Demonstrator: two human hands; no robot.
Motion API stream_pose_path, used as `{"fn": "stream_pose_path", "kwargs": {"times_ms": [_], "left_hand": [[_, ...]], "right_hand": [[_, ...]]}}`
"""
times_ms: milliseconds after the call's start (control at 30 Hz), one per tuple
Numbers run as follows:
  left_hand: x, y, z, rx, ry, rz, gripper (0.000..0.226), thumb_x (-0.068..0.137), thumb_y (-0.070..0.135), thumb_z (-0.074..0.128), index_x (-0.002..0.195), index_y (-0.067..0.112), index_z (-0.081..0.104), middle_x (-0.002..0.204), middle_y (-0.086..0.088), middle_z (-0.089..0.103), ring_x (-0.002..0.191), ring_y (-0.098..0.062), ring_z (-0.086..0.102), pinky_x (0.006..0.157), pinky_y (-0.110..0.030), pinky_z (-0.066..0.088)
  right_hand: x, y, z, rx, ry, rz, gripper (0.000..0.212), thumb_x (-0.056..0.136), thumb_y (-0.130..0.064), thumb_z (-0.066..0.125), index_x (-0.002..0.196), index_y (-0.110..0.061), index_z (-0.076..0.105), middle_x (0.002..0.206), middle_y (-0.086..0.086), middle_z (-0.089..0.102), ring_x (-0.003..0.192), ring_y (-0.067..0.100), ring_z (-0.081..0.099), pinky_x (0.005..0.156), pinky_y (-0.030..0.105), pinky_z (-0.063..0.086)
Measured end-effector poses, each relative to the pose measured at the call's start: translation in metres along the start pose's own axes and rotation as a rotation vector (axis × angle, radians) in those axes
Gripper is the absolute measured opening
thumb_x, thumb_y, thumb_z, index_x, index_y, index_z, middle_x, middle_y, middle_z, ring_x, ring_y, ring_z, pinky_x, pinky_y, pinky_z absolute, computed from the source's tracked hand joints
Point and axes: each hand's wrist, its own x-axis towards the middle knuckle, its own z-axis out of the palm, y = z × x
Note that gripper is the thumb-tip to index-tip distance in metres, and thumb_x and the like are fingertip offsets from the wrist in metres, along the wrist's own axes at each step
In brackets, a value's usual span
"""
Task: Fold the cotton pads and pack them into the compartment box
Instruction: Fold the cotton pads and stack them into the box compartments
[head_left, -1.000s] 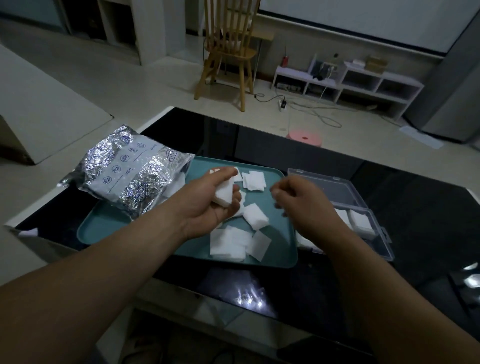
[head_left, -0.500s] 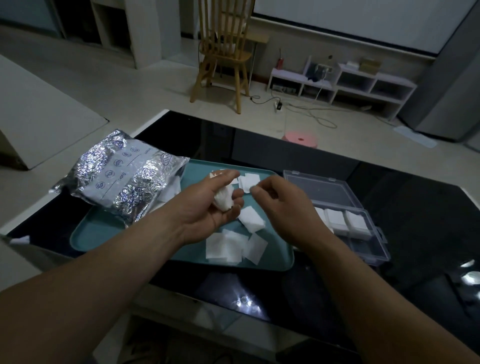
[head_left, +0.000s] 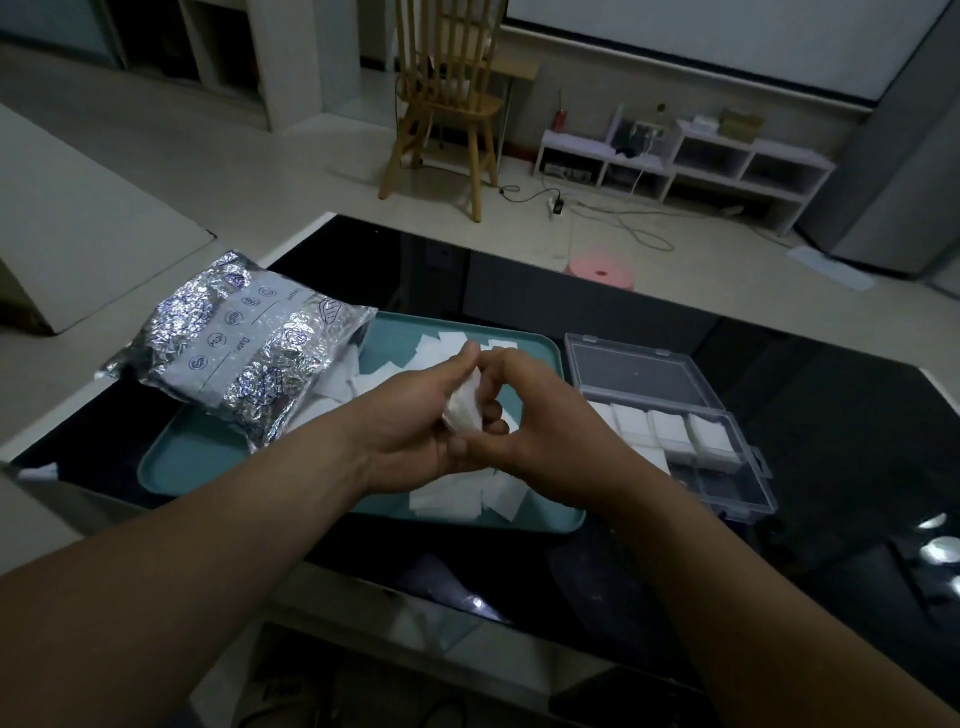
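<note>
White folded pads (head_left: 670, 431) fill one row of the compartment box (head_left: 743, 499), loose cotton pads (head_left: 447, 501) wait on the teal tray (head_left: 192, 462), while left hand (head_left: 415, 423) and right hand (head_left: 550, 423) together pinch one pad (head_left: 464, 410) above it, seemingly mid-fold.

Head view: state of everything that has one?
compartment box, lid open, far row of compartments filled with folded pads
held cotton pad, bunched up between both hands, above the tray
left hand, grips the held cotton pad
right hand, fingers curled onto the same pad
loose pads, flat and unfolded on the tray
foil bag, crumpled, lying on its side
</note>
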Motion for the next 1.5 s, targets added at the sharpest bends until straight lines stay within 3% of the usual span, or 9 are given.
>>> {"fn": "stream_pose_path", "kwargs": {"times_ms": [100, 200, 300, 400, 500, 733, 933, 1100, 1500], "left_hand": [[0.003, -0.002, 0.004, -0.007, -0.019, -0.016, 0.053, 0.100, 0.061, 0.052, 0.129, 0.020, 0.066, 0.126, -0.010, 0.051, 0.119, -0.026, 0.048, 0.108, -0.044, 0.045], [0.007, -0.003, 0.008, -0.038, -0.040, -0.040, 0.075, 0.095, 0.067, 0.056, 0.149, 0.015, 0.047, 0.135, -0.005, 0.039, 0.125, -0.028, 0.037, 0.123, -0.052, 0.020], [0.008, -0.004, 0.018, -0.052, -0.062, -0.055, 0.064, 0.100, 0.067, 0.042, 0.140, 0.019, 0.056, 0.119, -0.008, 0.044, 0.110, -0.025, 0.045, 0.107, -0.037, 0.037], [0.011, -0.006, 0.028, -0.096, -0.101, -0.020, 0.041, 0.101, 0.037, 0.034, 0.132, 0.020, 0.055, 0.088, -0.003, 0.048, 0.075, -0.016, 0.048, 0.079, -0.033, 0.043], [0.014, -0.015, 0.040, -0.097, -0.064, 0.033, 0.043, 0.102, 0.018, 0.032, 0.136, 0.006, 0.056, 0.082, 0.000, 0.065, 0.072, -0.016, 0.050, 0.071, -0.032, 0.052], [0.021, -0.027, 0.047, -0.147, -0.030, 0.048, 0.039, 0.103, 0.011, 0.036, 0.137, 0.001, 0.054, 0.129, -0.015, 0.070, 0.103, -0.022, 0.064, 0.083, -0.039, 0.060], [0.021, 0.001, 0.041, -0.189, 0.241, 0.241, 0.034, 0.096, -0.003, 0.034, 0.105, 0.013, 0.063, 0.094, -0.014, 0.058, 0.064, -0.022, 0.060, 0.051, -0.029, 0.056], [0.012, 0.017, 0.026, -0.247, 0.331, 0.256, 0.032, 0.095, -0.001, 0.033, 0.098, 0.013, 0.062, 0.090, -0.012, 0.053, 0.057, -0.022, 0.056, 0.048, -0.025, 0.052], [0.020, 0.012, 0.015, -0.125, 0.373, 0.208, 0.039, 0.092, 0.003, 0.039, 0.121, 0.012, 0.064, 0.108, -0.016, 0.057, 0.081, -0.027, 0.056, 0.057, -0.032, 0.057]], "right_hand": [[-0.001, -0.001, 0.000, 0.036, 0.000, 0.008, 0.039, 0.080, -0.026, 0.084, 0.099, -0.018, 0.051, 0.105, -0.004, 0.058, 0.093, 0.013, 0.057, 0.074, 0.018, 0.049], [-0.004, -0.003, -0.004, 0.085, -0.033, 0.044, 0.045, 0.078, -0.027, 0.087, 0.099, -0.019, 0.049, 0.109, -0.001, 0.059, 0.090, 0.009, 0.060, 0.075, 0.015, 0.050], [-0.011, -0.004, -0.010, 0.103, 0.000, 0.086, 0.040, 0.082, -0.023, 0.085, 0.101, -0.016, 0.050, 0.110, -0.003, 0.059, 0.093, 0.005, 0.058, 0.076, 0.014, 0.050], [-0.020, 0.001, -0.018, 0.107, 0.076, 0.119, 0.033, 0.085, -0.020, 0.079, 0.100, -0.023, 0.050, 0.108, -0.009, 0.060, 0.092, 0.004, 0.057, 0.069, 0.016, 0.049], [-0.033, 0.009, -0.025, 0.113, 0.087, 0.156, 0.031, 0.085, -0.027, 0.078, 0.100, -0.031, 0.051, 0.115, -0.011, 0.060, 0.099, 0.001, 0.059, 0.078, 0.023, 0.052], [-0.040, 0.023, -0.024, -0.025, 0.164, 0.274, 0.012, 0.096, -0.038, 0.068, 0.097, -0.029, 0.061, 0.116, -0.015, 0.057, 0.103, -0.003, 0.052, 0.081, 0.014, 0.038], [-0.026, 0.025, -0.029, 0.030, 0.236, 0.401, 0.017, 0.102, -0.028, 0.059, 0.097, -0.016, 0.070, 0.093, -0.004, 0.070, 0.086, 0.014, 0.063, 0.074, 0.034, 0.047], [-0.022, 0.032, -0.002, -0.341, -0.207, 0.478, 0.038, 0.091, -0.044, 0.071, 0.120, -0.020, 0.068, 0.118, 0.004, 0.068, 0.109, 0.026, 0.065, 0.088, 0.035, 0.052], [-0.017, 0.034, 0.013, -0.569, -0.253, 0.397, 0.037, 0.091, -0.048, 0.067, 0.117, -0.023, 0.061, 0.114, 0.003, 0.063, 0.106, 0.028, 0.060, 0.093, 0.043, 0.041]]}}
